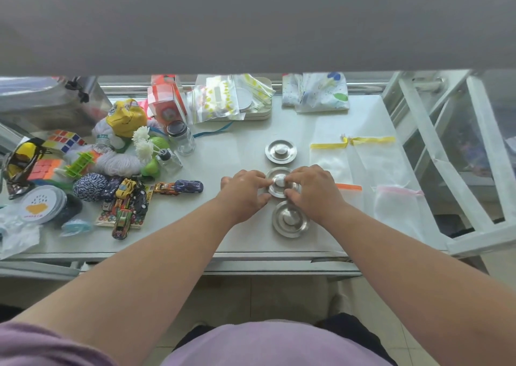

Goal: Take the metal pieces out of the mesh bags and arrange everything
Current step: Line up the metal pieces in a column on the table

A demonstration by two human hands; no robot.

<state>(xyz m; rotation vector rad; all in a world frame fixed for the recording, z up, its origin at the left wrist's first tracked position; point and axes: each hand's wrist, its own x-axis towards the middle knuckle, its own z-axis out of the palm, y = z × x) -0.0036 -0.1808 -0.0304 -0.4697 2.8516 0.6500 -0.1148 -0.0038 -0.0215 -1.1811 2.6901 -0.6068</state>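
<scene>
Three round metal pieces with raised knobs lie in a column on the table. The far metal piece [280,150] and the near metal piece [290,222] lie free. Both hands pinch the middle metal piece [279,182]: my left hand [245,189] holds its left rim, and my right hand [312,189] holds its right rim and covers part of it. To the right lie flat, empty-looking mesh bags: two with yellow ribbons [354,153], one with an orange band [350,191], and one with pink trim [396,206].
Toy cars [131,198], cube puzzles [64,140], yarn, glass jars [183,139] and a round tin [43,203] crowd the table's left side. A tray of zip bags [231,97] and folded cloth [318,91] sit at the back. A white frame [474,170] stands to the right.
</scene>
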